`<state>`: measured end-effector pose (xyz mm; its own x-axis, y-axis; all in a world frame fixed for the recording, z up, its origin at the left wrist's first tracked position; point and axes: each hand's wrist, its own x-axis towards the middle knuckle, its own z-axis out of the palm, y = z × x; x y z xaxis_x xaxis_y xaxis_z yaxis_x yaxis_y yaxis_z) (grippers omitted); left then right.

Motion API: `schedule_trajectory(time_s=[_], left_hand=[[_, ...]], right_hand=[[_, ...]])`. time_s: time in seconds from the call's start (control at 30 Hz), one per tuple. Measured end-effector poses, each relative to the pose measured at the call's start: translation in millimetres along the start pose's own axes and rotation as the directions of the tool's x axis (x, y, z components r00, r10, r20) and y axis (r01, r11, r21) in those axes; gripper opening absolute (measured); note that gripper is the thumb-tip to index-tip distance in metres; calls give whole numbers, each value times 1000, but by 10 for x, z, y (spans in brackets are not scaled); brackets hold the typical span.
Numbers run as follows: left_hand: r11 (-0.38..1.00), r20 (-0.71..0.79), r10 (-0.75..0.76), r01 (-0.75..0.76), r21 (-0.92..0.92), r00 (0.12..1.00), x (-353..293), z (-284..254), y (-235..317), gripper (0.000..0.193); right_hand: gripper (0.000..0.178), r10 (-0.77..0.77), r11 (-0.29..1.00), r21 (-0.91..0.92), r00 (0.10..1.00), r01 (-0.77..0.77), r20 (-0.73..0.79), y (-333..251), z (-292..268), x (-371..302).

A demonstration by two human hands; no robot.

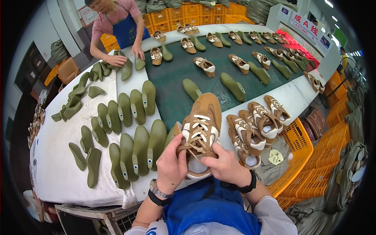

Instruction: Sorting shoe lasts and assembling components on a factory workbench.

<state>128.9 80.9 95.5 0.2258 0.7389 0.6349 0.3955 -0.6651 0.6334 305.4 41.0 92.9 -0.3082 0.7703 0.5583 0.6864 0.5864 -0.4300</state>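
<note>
Shoe factory: green lasts point(140, 150) in rows, sneakers point(204, 66) on belt point(172, 80), stacked orange crates point(329, 152).

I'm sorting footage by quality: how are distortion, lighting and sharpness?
Head view: fisheye distortion bows the edges of the table, and the picture's corners are black; head view: bright overall, with ceiling lamps glaring white at upper right; head view: the held shoe looks sharp, without evident motion blur.

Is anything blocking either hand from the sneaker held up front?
Nothing visible: the left hand and right hand are both on the brown sneaker, near its laces. The clustered sneakers sit to the right, not between.
</note>
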Motion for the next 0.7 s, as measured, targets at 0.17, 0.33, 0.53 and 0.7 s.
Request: schedule_trajectory(time_s=[0.17, 0.33, 0.53, 0.7], left_hand=[[991, 243, 48, -78, 113, 969, 93, -33, 124, 31], [982, 276, 43, -92, 167, 960, 140, -11, 228, 32], [977, 420, 127, -187, 105, 898, 162, -108, 178, 27], [984, 308, 102, -141, 107, 946, 113, -128, 96, 26]], right_hand=[[31, 63, 995, 83, 984, -50, -165, 18, 57, -29], [30, 110, 952, 307, 953, -19, -284, 44, 89, -21], [32, 425, 803, 567, 844, -186, -326, 106, 203, -126], [36, 492, 666, 719, 842, -200, -222, 174, 167, -59]])
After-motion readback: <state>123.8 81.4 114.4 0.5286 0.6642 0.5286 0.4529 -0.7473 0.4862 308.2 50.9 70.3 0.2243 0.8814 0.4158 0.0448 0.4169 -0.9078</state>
